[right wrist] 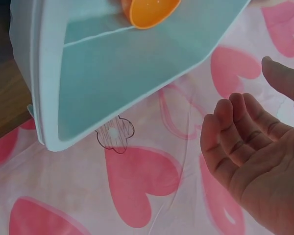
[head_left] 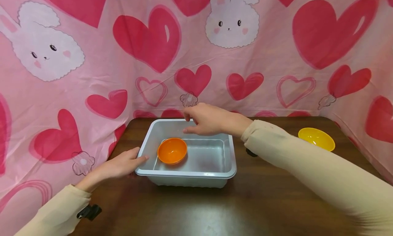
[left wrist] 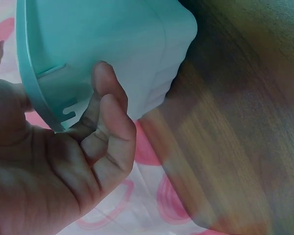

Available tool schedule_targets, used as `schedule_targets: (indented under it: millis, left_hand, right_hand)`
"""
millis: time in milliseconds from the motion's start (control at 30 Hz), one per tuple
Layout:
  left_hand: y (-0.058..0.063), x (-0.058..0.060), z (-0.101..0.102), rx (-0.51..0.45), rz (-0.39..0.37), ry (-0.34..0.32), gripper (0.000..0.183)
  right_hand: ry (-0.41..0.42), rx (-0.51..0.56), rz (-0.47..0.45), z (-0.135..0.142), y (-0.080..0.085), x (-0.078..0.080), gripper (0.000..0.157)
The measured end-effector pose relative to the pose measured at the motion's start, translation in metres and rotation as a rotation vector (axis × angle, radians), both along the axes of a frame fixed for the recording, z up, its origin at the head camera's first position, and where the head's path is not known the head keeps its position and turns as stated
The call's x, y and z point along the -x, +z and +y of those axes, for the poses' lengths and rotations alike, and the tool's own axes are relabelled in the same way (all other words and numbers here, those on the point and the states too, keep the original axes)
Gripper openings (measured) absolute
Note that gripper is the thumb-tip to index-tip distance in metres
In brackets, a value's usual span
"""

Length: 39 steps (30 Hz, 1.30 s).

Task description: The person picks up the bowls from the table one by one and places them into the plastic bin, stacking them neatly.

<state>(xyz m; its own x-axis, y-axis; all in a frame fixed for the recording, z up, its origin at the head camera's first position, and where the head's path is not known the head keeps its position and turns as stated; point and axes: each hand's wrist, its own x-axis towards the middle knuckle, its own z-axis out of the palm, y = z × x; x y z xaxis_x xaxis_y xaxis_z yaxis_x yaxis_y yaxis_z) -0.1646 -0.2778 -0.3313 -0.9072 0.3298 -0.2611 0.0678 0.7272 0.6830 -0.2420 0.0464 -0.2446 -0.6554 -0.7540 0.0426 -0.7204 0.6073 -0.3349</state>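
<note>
Your left hand (head_left: 124, 163) grips the left rim of a pale grey bin (head_left: 190, 175); a steady hold there should stop it sliding. Your right hand (head_left: 208, 120), loosely curved and holding nothing, is above the far rim, best raised clear of the orange bowl (head_left: 172, 150) inside, at left. The bin stands upright on the table (head_left: 270, 198), opening up, long axis left to right.

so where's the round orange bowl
In the head view, the round orange bowl sits in the left half of the pale rectangular plastic tub, near the left hand.
</note>
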Motion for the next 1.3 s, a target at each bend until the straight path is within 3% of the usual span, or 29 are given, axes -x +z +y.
schedule_targets:
  millis: [600, 1000, 1300]
  left_hand:
    - [0.003, 0.001, 0.002, 0.002, -0.016, 0.008, 0.044]
    - [0.000, 0.000, 0.003, -0.030, -0.007, -0.003, 0.051]
    - [-0.002, -0.001, 0.003, -0.060, 0.015, -0.006, 0.054]
  right_hand:
    - [-0.052, 0.044, 0.053, 0.037, -0.011, -0.026, 0.024]
    - [-0.108, 0.252, 0.165, 0.072, -0.019, -0.043, 0.018]
    - [-0.177, 0.314, 0.155, 0.101, -0.036, -0.056, 0.020]
